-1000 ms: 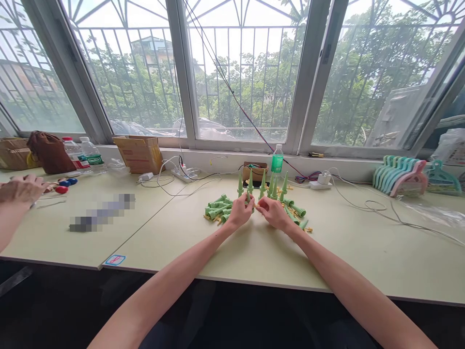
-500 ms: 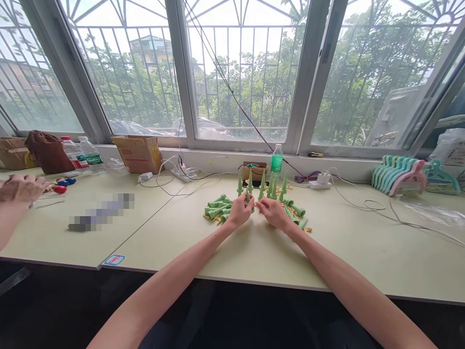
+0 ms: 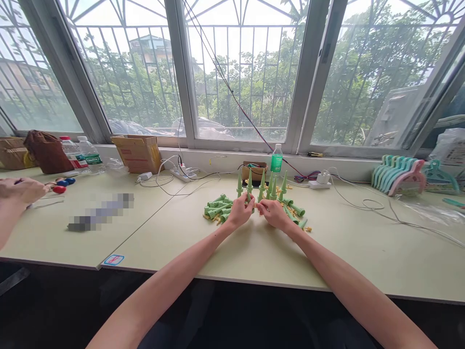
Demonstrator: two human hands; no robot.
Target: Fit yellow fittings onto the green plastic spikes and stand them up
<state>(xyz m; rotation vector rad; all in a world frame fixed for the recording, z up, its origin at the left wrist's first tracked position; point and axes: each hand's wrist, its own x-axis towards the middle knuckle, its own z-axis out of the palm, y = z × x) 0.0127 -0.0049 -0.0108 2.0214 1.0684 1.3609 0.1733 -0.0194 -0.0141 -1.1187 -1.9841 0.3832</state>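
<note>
My left hand (image 3: 239,212) is closed around a pointed green plastic cone (image 3: 249,197), its tip showing above the fingers. Facing it, my right hand (image 3: 271,213) is pinched at the cone's lower end, on what looks like a small yellow plastic piece (image 3: 255,205), mostly hidden by the fingertips. Several green cones (image 3: 273,188) stand upright just behind my hands. A pile of green cones (image 3: 215,209) lies on its side to the left, and more lying cones (image 3: 298,210) are at the right, with small yellow pieces (image 3: 308,229) among them.
Behind the standing cones are a small cardboard box (image 3: 254,169) and a green-labelled bottle (image 3: 276,159). Cables and a white adapter (image 3: 321,180) lie to the right, near hangers (image 3: 394,174). At far left, another person's hands (image 3: 22,190) work by red and blue balls (image 3: 60,189).
My hands stay nearly in place, still on the green cone, with slight finger movement. The other person's hands have shifted a little. A teal object now shows at the right edge.
</note>
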